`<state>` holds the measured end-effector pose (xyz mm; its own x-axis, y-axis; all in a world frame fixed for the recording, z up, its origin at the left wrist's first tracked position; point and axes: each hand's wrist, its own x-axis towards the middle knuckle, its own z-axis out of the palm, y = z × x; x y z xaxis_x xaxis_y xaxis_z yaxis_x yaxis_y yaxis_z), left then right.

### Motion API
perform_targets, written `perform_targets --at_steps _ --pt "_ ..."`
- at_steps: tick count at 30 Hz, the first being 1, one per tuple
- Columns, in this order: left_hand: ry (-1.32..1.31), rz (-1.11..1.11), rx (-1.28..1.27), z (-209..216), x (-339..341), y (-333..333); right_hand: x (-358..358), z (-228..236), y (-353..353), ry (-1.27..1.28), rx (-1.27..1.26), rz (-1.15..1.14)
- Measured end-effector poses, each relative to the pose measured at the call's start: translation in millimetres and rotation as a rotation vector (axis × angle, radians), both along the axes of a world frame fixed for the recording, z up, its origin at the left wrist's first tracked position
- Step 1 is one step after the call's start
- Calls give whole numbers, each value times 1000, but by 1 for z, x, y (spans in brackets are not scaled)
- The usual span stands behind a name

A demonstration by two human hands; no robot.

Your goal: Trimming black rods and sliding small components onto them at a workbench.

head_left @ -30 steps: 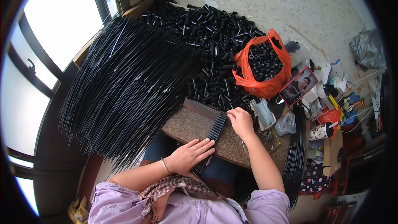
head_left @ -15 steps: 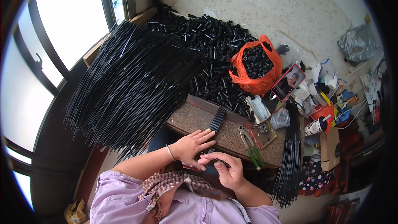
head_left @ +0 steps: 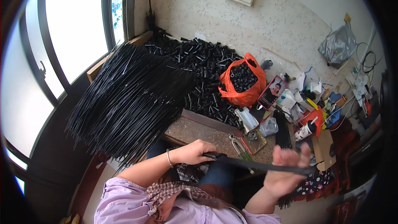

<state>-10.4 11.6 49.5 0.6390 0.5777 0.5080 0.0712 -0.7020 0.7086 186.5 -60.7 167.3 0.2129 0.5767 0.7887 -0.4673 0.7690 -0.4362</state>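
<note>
My left hand (head_left: 195, 152) is closed around one end of a bundle of thin black rods (head_left: 253, 165), just in front of the worktable's near edge. The bundle stretches across to the right, nearly level and blurred by motion. At its far end my right hand (head_left: 286, 170) is raised, fingers stretched up and apart, with the rods passing across the palm. Whether the palm touches them is hard to tell. Green-handled pliers (head_left: 240, 147) lie on the table (head_left: 199, 132) behind the bundle.
A large stack of black rods (head_left: 124, 103) fills the left side. Behind the metal strip (head_left: 211, 122) black tubes (head_left: 203, 58) are heaped. A red plastic bag (head_left: 244, 95) of small black parts stands near a propped phone (head_left: 272, 92). Clutter and a cup (head_left: 304, 130) sit at right.
The rods that lay on the table under my left hand are now lifted, held in that hand and swung rightward. My right hand has moved right and its fingers have spread.
</note>
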Motion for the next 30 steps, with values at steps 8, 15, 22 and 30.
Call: perform_targets --at_steps 8,15,22,30 --pt "-1375 493 -622 9 21 17 -67 -164 40 -752 -911 482" --pt "-1420 55 -1097 -26 69 -23 -18 -109 127 645 -852 58" --pt "-435 -78 -662 33 23 -38 -14 -57 89 101 -449 -14" --pt "-213 433 -223 61 24 21 -53 -178 71 -484 -597 40"
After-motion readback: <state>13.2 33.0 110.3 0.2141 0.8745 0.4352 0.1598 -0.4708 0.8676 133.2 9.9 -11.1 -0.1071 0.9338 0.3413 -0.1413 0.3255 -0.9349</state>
